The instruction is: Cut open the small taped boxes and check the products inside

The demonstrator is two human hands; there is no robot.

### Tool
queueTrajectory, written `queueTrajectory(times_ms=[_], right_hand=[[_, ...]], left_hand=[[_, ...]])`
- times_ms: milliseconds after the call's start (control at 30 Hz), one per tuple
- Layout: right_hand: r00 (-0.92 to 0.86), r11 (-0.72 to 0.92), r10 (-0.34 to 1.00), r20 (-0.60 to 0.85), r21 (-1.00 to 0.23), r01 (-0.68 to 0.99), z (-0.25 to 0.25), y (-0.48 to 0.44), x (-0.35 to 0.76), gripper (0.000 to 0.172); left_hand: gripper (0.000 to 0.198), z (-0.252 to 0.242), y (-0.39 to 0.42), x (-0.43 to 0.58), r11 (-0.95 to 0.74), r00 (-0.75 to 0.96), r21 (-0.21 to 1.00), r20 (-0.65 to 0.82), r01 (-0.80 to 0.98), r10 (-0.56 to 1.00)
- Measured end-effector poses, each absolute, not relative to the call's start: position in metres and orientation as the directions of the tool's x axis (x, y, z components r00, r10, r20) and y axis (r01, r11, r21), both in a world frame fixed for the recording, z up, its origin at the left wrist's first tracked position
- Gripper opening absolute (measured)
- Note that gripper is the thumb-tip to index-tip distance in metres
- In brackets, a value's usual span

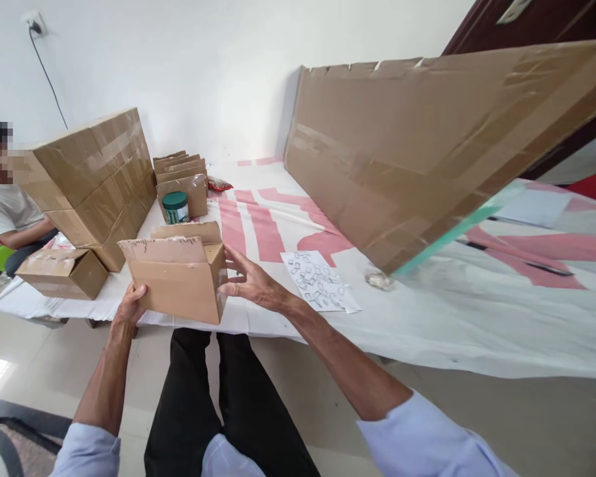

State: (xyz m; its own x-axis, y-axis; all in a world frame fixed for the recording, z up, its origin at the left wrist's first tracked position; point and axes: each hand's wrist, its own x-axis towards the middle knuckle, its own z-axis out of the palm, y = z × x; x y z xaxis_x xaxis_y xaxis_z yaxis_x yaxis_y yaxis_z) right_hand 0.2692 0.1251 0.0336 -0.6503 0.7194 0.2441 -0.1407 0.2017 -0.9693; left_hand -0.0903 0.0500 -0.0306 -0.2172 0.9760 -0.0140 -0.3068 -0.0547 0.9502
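Directly behind the work area, a large taped carton (94, 179) stands on the desk (278, 318), which is covered with a white sheet bearing pink shapes. A small closed box (62, 271) sits at its left corner. Further back are a row of open small boxes (181, 169) and a green-lidded jar (175, 207). A long flat carton (427, 146) leans over the right half of the desk. Near its lower edge lie a printed paper sheet (318, 279) and a small clear wrapper (379, 278). Another person (4, 209) sits at far left.

The open carton (179, 281) is plain brown cardboard with its top flaps raised. It rests at the near desk edge, clear of the other boxes.

The left hand (129, 306) is closed around the carton's lower left corner, thumb on the front face. The right hand (248, 281) is spread flat, fingers extended, touching the carton's right end.
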Motion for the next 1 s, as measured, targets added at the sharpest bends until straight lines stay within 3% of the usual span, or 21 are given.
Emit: queueTrajectory(times_ms=[200,367,567,667,867,1000], right_hand=[[-0.626,0.251,0.729,0.278,-0.959,-0.133,0.004,0.156,0.249,0.133],[-0.608,0.341,0.725,0.322,-0.936,-0.089,0.002,0.217,0.223,0.129],[-0.511,0.528,0.767,0.388,-0.835,0.157,-0.016,0.236,0.205,0.103],[-0.439,0.577,0.790,0.428,-0.761,0.296,-0.034,0.216,0.216,0.088],[-0.461,0.622,0.778,0.427,-0.628,0.468,-0.059,0.168,0.255,0.053],[-0.393,0.602,0.796,0.460,-0.527,0.600,-0.076,0.141,0.289,0.042]], left_hand=[[0.075,-0.012,0.075,-0.095,-0.114,-0.234,0.990,0.092,-0.081,0.968],[0.080,0.007,0.120,-0.107,-0.171,-0.320,0.975,0.210,0.144,0.924],[0.085,-0.004,0.152,-0.125,0.062,-0.505,0.927,0.145,0.371,0.851],[0.078,-0.020,0.146,-0.121,0.165,-0.561,0.870,0.144,0.464,0.815],[0.035,-0.041,0.140,-0.076,0.147,-0.400,0.756,0.161,0.637,0.902],[0.032,-0.043,0.157,-0.048,0.102,-0.293,0.709,0.152,0.698,0.944]])
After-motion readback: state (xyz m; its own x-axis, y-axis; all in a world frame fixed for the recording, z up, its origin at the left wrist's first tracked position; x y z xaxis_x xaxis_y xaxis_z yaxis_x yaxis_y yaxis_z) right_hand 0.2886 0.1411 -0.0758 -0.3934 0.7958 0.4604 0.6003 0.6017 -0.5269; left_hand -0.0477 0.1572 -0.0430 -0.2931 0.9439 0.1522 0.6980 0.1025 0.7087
